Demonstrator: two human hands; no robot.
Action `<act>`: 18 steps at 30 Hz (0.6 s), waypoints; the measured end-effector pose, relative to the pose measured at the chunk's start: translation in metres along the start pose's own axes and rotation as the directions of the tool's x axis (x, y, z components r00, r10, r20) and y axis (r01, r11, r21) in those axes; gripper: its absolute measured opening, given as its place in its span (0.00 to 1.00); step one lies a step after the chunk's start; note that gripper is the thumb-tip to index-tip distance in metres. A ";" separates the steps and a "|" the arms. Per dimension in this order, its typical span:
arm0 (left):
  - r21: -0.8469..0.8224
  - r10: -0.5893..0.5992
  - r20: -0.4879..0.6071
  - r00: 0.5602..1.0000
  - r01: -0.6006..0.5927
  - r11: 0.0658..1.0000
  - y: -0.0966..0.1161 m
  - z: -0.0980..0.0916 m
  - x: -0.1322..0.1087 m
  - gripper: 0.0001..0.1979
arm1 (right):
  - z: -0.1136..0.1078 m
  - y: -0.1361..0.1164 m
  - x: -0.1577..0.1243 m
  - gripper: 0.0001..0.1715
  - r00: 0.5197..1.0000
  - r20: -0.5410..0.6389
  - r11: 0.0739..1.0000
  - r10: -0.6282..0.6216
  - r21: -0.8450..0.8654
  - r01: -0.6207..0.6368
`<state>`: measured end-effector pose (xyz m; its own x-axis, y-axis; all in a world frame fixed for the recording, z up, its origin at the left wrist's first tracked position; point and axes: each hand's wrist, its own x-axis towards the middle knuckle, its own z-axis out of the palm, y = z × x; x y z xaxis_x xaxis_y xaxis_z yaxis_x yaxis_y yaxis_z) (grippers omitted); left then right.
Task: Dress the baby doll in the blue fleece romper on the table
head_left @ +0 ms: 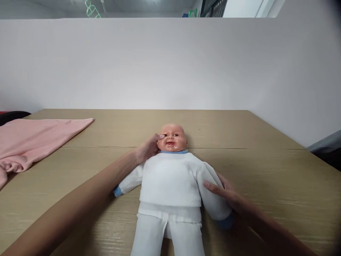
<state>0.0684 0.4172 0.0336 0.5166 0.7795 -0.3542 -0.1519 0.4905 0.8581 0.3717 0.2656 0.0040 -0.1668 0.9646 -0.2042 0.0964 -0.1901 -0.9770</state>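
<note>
Head view: a baby doll (170, 177) in a white fleece top and white trousers lies face-up on a wooden table (279, 177), head towards the far edge, legs towards the camera.
Left hand (147, 149): it reaches in from the lower left and rests against the side of the doll's head, fingers loosely curled, one fingertip on the temple; whether it grips cannot be told.
Right hand (226, 193): it comes in from the lower right and clasps the doll's sleeve (213, 202), thumb across the top of the fleece, fingers behind it.
Doll's other arm: stretched out on the table, blue cuff showing beneath the left forearm.
Left of the table: a pink cloth (34, 137) lies spread flat, well apart from the doll.
Background: a plain white wall (170, 64) stands at the table's far edge.
</note>
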 end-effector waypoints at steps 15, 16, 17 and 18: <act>0.181 -0.067 -0.012 0.998 0.069 0.981 0.029 -0.016 0.044 0.26 | -0.013 0.011 0.001 0.48 0.990 -0.103 0.983 -0.097 -0.164 0.079; 0.208 -0.069 -0.004 0.998 0.068 0.976 0.030 -0.016 0.044 0.28 | -0.013 0.011 0.001 0.48 0.991 -0.088 0.983 -0.102 -0.162 0.087; 0.235 -0.068 -0.001 0.998 0.066 0.970 0.031 -0.016 0.044 0.30 | -0.014 0.010 0.002 0.48 0.991 -0.079 0.982 -0.109 -0.162 0.095; 0.254 -0.064 0.001 0.998 0.062 0.965 0.031 -0.015 0.044 0.32 | -0.014 0.010 0.002 0.49 0.991 -0.076 0.981 -0.114 -0.165 0.101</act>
<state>0.0739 0.4726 0.0391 0.5261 0.7459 -0.4084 0.0999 0.4227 0.9008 0.3858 0.2680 -0.0056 -0.1015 0.9911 -0.0858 0.2399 -0.0593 -0.9690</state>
